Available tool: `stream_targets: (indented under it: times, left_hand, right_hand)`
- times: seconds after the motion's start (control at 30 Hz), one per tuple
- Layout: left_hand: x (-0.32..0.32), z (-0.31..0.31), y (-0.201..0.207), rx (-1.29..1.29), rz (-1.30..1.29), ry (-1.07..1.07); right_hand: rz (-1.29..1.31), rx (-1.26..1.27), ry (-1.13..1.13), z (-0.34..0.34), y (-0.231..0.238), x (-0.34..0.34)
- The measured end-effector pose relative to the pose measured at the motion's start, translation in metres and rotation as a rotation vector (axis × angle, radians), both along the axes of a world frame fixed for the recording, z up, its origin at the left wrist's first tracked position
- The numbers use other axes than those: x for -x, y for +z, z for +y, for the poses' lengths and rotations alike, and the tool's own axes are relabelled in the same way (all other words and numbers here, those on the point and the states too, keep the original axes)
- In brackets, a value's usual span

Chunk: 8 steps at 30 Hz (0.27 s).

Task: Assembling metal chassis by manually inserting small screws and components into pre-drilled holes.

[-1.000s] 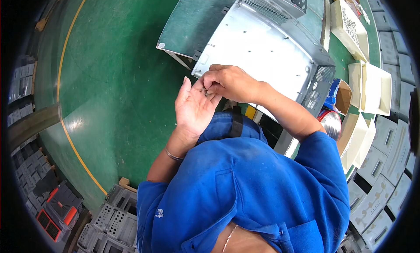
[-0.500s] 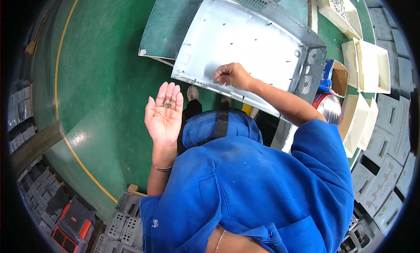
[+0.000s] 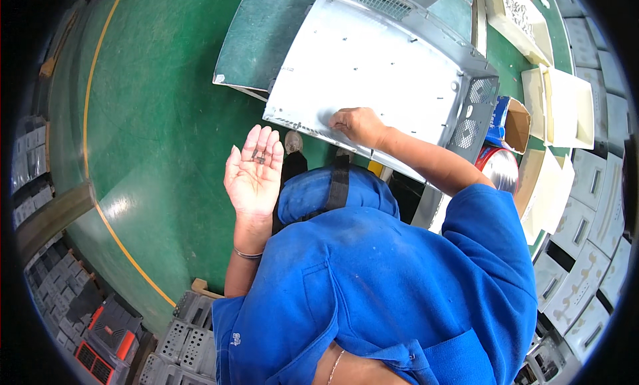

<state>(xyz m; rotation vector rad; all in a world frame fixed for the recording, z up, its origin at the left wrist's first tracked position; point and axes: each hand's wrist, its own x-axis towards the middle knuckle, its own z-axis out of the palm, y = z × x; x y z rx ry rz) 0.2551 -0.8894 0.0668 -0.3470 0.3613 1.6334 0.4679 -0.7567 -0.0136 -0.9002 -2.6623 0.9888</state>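
My left hand (image 3: 253,178) is palm up beside the workpiece, its fingers stretched out. A few small dark metal pieces (image 3: 257,157), shaped like short screws, lie loose on its fingers. My right hand (image 3: 360,126) is closed in a pinch low over the near edge of a large grey sheet-metal housing (image 3: 373,65). Whatever its fingertips hold is hidden. Several small dark pins or screws (image 3: 355,68) stand up from the housing's pale flat inner face. Perforated side walls (image 3: 466,132) rise at its right and far ends.
The housing rests on a green-topped table (image 3: 259,38). At the right stand cream trays (image 3: 569,108), one tray (image 3: 519,18) holding small metal parts, an opened blue carton (image 3: 512,122) and a round red-rimmed tin (image 3: 499,165). Grey metal housings (image 3: 186,345) are stacked at the lower left.
My right hand has moved slightly nearer and lower to the housing's near edge, its fingers turned down. My left hand has shifted a little to the right, the pieces still on it.
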Motion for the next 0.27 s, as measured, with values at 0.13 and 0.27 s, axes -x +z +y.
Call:
stream_targets:
  times: [0.13, 0.27]
  left_hand:
    - [-0.0007, 0.0004, -0.0016, -0.012, -0.005, -0.01]
    - [0.0012, -0.0006, -0.0013, -0.004, -0.008, -0.013]
  right_hand:
    - [-0.119, -0.049, 0.072, -0.0018, 0.0045, 0.0024]
    - [-0.156, -0.125, 0.085, -0.0041, -0.001, 0.0068]
